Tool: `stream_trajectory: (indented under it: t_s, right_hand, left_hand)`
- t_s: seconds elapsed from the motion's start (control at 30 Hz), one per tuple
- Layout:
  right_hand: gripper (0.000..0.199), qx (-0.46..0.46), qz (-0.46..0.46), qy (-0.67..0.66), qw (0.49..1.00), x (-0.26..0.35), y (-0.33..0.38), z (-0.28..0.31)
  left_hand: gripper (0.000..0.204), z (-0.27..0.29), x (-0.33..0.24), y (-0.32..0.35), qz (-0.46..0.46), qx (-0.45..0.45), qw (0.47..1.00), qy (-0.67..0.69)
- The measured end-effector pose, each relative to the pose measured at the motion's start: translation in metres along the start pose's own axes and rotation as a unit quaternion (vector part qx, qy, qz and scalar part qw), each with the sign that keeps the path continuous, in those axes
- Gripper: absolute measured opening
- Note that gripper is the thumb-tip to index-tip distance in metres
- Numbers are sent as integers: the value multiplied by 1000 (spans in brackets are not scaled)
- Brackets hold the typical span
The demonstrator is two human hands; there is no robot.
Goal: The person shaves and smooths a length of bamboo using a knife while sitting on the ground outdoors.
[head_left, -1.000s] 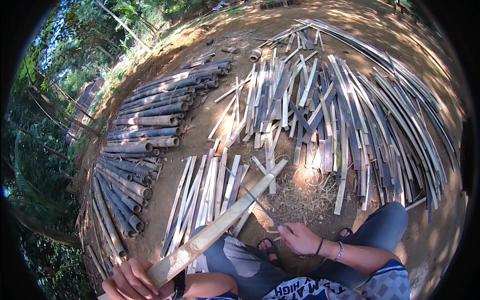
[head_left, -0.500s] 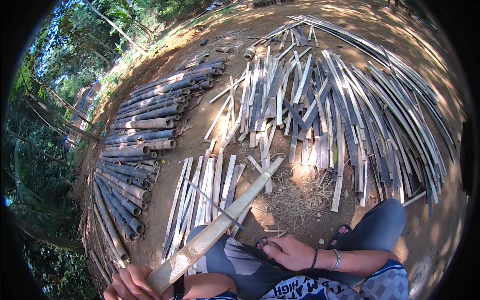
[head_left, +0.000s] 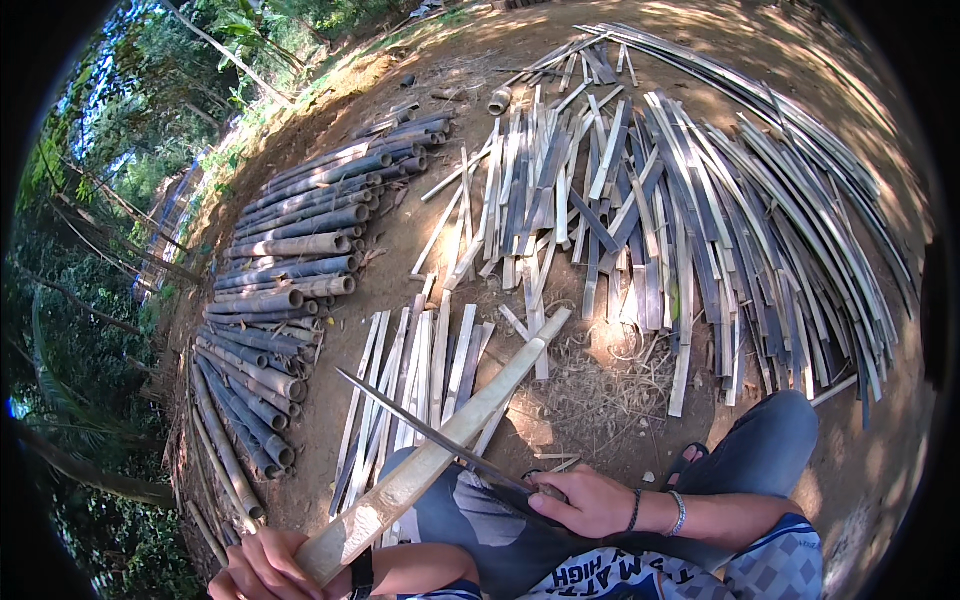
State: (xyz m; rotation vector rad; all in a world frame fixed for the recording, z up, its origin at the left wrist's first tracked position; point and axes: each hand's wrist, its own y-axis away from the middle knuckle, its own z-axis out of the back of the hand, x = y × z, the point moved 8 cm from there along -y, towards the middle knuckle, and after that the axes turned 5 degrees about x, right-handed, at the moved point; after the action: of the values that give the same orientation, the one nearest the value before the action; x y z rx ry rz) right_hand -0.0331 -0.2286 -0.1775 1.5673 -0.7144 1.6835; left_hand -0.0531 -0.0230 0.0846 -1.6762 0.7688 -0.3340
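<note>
A long split bamboo strip [head_left: 375,512] slants from the lower left up toward the middle, its pale inner face turned up. Around its near end, the fingers of my left hand [head_left: 262,568] are closed. My right hand [head_left: 583,502] grips a long-bladed knife [head_left: 395,408]; the handle is mostly hidden in the fist. The blade crosses over the strip about midway, its tip pointing far left. Whether the edge touches the bamboo I cannot tell. Beneath the strip is my bent left knee in dark trousers.
Just beyond my knee lies a small row of bamboo strips [head_left: 440,350]. Curly shavings [head_left: 610,385] cover the dirt ahead. A large heap of strips [head_left: 690,230] spreads to the right; uncut bamboo poles [head_left: 300,245] line the left. My sandalled foot [head_left: 688,462] rests at right.
The knife blade has shifted left and nearer, its tip farther past the strip, with more of its flat side showing. My right hand has moved slightly right; my left hand keeps its hold.
</note>
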Motion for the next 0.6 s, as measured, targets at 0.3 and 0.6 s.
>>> stream_trajectory:
  t_s: [0.3,0.6]
  right_hand:
    - [46,-59,-78,-40,994,-43,-10,10]
    - [45,-96,-79,42,991,-64,-17,29]
  left_hand:
    - [27,6,-3,-1,-3,-5,1000,-23]
    - [34,4,2,-4,18,70,997,-19]
